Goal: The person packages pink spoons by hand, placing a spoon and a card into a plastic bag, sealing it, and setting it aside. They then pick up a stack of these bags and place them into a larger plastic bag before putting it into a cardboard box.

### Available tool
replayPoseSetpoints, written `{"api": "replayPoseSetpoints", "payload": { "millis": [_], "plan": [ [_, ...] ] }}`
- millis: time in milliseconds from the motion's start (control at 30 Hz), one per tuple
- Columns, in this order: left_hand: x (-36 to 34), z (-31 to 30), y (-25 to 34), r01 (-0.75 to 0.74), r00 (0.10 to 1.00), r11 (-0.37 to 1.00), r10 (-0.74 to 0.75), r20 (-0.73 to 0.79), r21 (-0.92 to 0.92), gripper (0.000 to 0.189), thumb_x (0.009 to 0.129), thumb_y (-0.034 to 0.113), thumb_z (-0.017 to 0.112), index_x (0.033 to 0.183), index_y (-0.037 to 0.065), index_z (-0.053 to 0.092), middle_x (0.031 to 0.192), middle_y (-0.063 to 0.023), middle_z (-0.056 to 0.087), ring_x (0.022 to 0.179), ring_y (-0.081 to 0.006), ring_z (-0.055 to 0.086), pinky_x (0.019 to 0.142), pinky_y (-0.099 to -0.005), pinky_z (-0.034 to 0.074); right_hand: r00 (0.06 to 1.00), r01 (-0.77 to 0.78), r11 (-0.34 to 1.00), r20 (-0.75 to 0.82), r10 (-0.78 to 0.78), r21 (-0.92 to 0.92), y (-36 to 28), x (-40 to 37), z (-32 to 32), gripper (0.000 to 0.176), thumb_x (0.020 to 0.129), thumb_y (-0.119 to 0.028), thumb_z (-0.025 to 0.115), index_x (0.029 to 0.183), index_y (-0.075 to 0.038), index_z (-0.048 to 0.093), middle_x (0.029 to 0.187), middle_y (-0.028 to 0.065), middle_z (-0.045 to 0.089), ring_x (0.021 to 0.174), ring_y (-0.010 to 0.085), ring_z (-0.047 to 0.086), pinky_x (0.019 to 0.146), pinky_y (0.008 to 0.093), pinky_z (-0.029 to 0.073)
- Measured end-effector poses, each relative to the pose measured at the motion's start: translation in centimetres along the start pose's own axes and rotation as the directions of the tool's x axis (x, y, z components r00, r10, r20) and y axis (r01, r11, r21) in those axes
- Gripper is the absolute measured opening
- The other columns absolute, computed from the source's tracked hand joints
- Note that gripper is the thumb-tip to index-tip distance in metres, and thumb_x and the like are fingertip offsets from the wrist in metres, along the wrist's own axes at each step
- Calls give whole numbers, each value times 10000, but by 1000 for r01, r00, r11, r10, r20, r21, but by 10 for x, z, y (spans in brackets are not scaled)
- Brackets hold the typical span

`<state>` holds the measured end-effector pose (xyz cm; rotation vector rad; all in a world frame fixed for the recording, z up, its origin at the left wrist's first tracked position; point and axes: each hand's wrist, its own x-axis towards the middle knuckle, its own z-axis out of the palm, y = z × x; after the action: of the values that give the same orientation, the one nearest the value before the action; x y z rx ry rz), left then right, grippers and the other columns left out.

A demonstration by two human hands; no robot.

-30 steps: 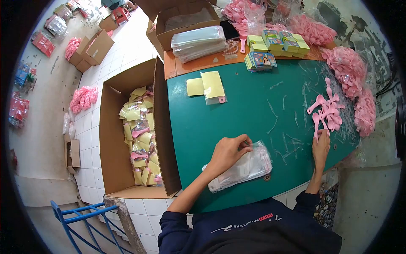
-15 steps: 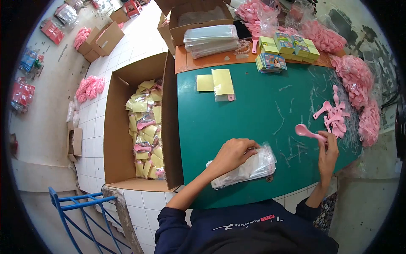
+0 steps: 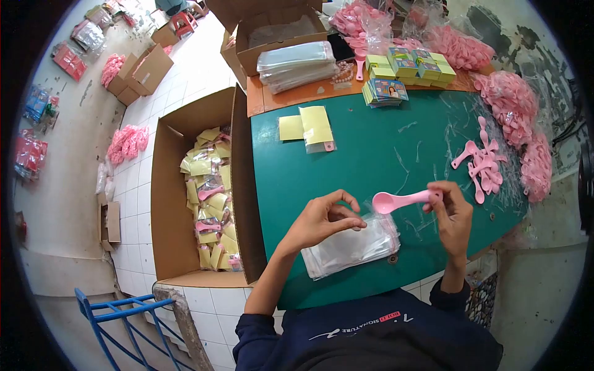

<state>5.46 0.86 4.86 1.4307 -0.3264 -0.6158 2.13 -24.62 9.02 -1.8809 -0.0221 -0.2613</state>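
A pink measuring spoon [image 3: 396, 201] is pinched by its handle end in my right hand [image 3: 454, 219]. Its bowl points left, above the far right corner of a stack of clear plastic bags [image 3: 352, 250]. My left hand [image 3: 325, 219] is over the far left part of that stack, thumb and fingers curved but apart, with nothing visible between them. Several loose pink spoons [image 3: 486, 164] lie in a heap at the table's right side. Farther left on the green table [image 3: 365, 154] rest two bagged yellow cards [image 3: 317, 127].
Left of the table stands a tall cardboard box [image 3: 241, 185] holding several packed yellow cards and spoons. Along the back are bundled plastic sleeves [image 3: 297, 65], card stacks [image 3: 411, 68] and an open carton [image 3: 278, 37]. Bagged pink spoons [image 3: 507, 105] line the right edge. A blue metal frame [image 3: 124, 315] is lower left.
My right hand has brought the spoon left, toward my left hand. My left hand has lifted from the plastic bags and its fingers have spread. The view has shifted slightly.
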Motion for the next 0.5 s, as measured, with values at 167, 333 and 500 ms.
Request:
{"api": "replayPoseSetpoints", "payload": {
  "millis": [167,333,500],
  "plan": [
    [4,-2,7,-9,998,1000,11,-70,18,243,833,127,664,1016,5,561,849,-96,692,806,-115,651,746,-252,507,993,116,987,-20,-114,107,-21,13,13,206,835,14,613,1015,22,512,788,79,606,675,96,593,609,216,489],
    [13,-1,27,-48,993,999,48,-109,-5,296,822,71,663,1087,-11,559,876,-107,679,837,-121,637,751,-242,496,980,191,980,42,-193,46,-36,28,26,197,823,8,634,962,9,495,778,84,616,677,106,607,599,224,496],
    [32,-3,49,-171,982,985,170,-84,-2,327,853,89,628,1161,15,545,958,-111,673,891,-132,628,789,-259,497,895,393,916,258,-364,-73,-45,58,37,220,826,-47,656,961,-23,485,756,65,619,660,135,621,600,233,501]
  ]
}}
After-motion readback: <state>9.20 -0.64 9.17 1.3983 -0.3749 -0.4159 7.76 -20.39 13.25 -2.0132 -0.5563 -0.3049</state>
